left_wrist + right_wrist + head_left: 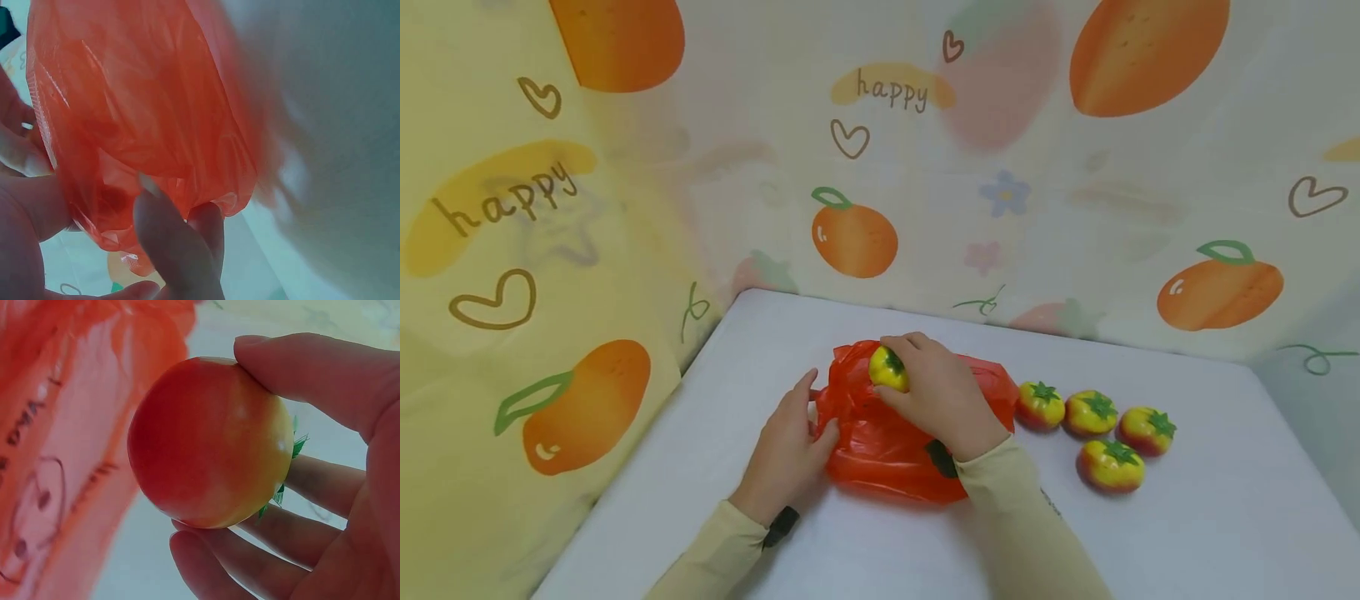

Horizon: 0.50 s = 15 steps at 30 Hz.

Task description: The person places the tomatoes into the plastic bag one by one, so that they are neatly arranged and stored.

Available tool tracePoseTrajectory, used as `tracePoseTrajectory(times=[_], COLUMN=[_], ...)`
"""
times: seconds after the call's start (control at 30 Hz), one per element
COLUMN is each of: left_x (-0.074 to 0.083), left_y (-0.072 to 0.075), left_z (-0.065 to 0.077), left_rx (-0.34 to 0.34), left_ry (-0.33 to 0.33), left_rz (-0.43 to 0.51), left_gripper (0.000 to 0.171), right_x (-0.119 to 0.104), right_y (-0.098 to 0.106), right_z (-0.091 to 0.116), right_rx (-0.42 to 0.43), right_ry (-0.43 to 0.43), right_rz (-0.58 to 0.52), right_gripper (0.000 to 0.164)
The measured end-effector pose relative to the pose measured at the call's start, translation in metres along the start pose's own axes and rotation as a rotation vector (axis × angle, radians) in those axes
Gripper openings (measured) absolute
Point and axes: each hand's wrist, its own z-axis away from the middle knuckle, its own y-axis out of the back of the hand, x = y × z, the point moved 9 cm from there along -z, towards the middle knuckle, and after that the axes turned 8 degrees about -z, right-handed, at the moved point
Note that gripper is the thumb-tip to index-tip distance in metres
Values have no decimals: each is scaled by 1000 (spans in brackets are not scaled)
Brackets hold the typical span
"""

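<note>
A red plastic bag (880, 454) lies on the white table. My left hand (786, 450) holds the bag's left edge, its thumb in front and fingers partly hidden behind the film in the left wrist view. My right hand (940, 400) grips a red-and-yellow tomato (209, 444) with a green leafy top between thumb and fingers. In the head view this tomato stands over the bag's upper left part, near its crumpled opening. The right wrist view shows dark writing and a drawn face on the bag. What lies inside the bag is hidden.
Several similar tomatoes (1091, 414) sit on the table (1217, 517), close to the right of the bag. Behind and left of the table hangs a cloth (917, 208) printed with fruit and hearts.
</note>
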Motion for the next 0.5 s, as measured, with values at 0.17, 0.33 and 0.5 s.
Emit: tracePoseTrajectory(times=[0.17, 0.33, 0.5], left_x=[2, 1, -1], left_y=[1, 1, -1], left_z=[-1, -1, -1], left_rx=[11, 15, 23], left_ry=[4, -1, 7], left_rz=[-10, -20, -29], left_gripper=[82, 81, 81], right_x=[7, 12, 17], right_y=[-22, -37, -48], right_z=[-8, -12, -14], right_rx=[-37, -62, -87], right_ry=[-39, -69, -97], right_rz=[-8, -19, -15], right_gripper=[66, 64, 62])
